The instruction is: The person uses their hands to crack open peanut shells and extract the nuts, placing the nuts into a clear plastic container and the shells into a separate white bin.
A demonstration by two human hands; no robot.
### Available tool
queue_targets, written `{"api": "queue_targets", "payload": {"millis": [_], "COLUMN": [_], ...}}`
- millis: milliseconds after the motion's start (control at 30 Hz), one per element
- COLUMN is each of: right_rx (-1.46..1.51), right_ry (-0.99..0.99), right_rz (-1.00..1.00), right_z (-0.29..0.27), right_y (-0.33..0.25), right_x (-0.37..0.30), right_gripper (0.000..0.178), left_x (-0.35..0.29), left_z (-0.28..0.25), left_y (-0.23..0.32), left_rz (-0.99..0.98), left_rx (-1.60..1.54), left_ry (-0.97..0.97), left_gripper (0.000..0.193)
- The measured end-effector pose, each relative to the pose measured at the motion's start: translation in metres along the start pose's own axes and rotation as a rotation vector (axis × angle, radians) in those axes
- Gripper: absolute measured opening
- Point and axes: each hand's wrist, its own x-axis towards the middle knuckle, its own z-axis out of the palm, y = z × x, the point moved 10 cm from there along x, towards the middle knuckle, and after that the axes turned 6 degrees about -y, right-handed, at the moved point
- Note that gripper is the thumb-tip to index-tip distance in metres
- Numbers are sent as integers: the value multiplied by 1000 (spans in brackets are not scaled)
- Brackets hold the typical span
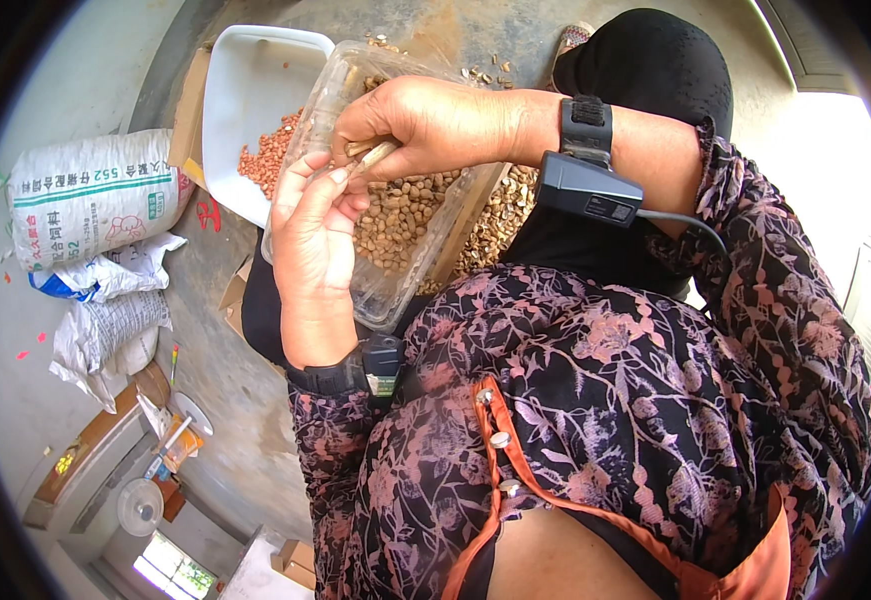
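We observe both arms bent in front of the torso, hands meeting at upper left of centre; our left forearm [330, 435] rises almost straight up the view, left wrist [317, 335] nearly in line with it; our left hand [313, 240] shows its palm side, thumb [317, 200] angled up toward the fingertips; how tightly these close, we cannot make out; our right forearm [650, 168] crosses from the right, close to level, elbow bent; our right hand [410, 125] has its back uppermost, fingers curled in a closed grip; the fingertips of both hands lie just beside each other.
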Motion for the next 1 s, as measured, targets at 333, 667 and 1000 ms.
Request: {"api": "queue_targets", "payload": {"millis": [333,667,1000], "right_rx": [69,121,96], "right_ry": [-29,2,32], "right_rz": [-7,-16,1], "right_z": [2,4,-3], "right_y": [-5,4,5], "right_x": [1,8,9], "right_gripper": [19,13,16], "left_x": [3,0,0], "left_z": [2,11,15], "left_y": [-3,3,-3], "left_rz": [-25,-40,-93], "left_rx": [-52,-45,1], "left_ry": [-98,-50,-113], "left_gripper": [26,16,21]}}
